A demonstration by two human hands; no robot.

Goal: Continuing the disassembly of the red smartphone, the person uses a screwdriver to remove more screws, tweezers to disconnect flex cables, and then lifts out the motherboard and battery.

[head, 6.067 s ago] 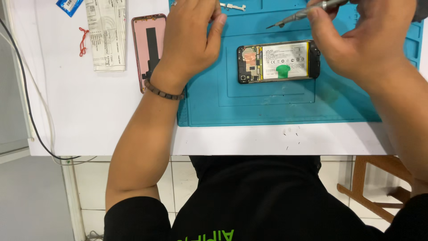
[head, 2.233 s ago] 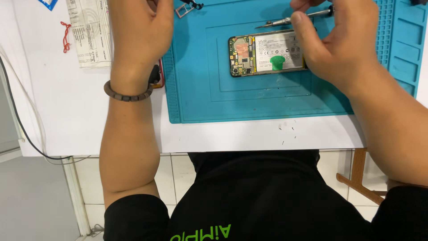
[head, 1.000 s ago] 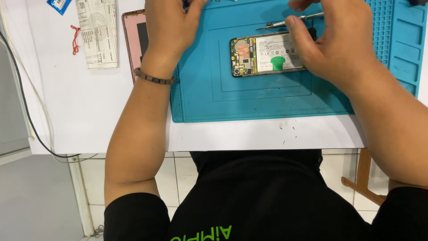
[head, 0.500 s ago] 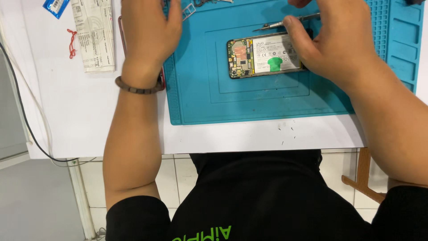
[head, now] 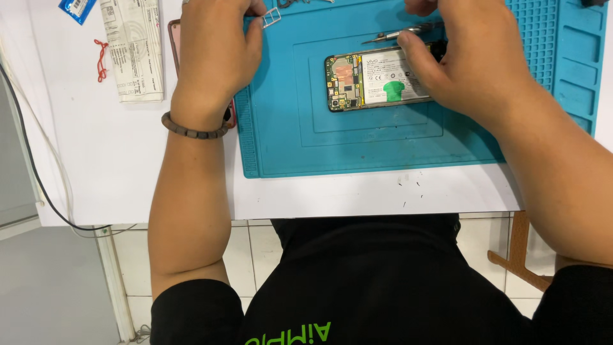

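A: White surface (head: 128, 166) above a tiled floor; a teal ribbed rubber mat (head: 287, 128) fills the upper centre of the frame. On it lies an opened phone (head: 367, 82), flat, with bare circuit board, pale battery and a green sticker.

B: Hands?

A: The right hand (head: 472, 70) rests curled on the phone's right end, with a slim metal screwdriver (head: 399, 35) at its fingertips. The left hand (head: 214, 54), upper left, pinches a small metal tray (head: 271, 18); how firmly, I cannot tell.

B: Risks?

A: The hard tip could slip and scratch the board or pierce the soft battery; the thin tray could drop and bend.
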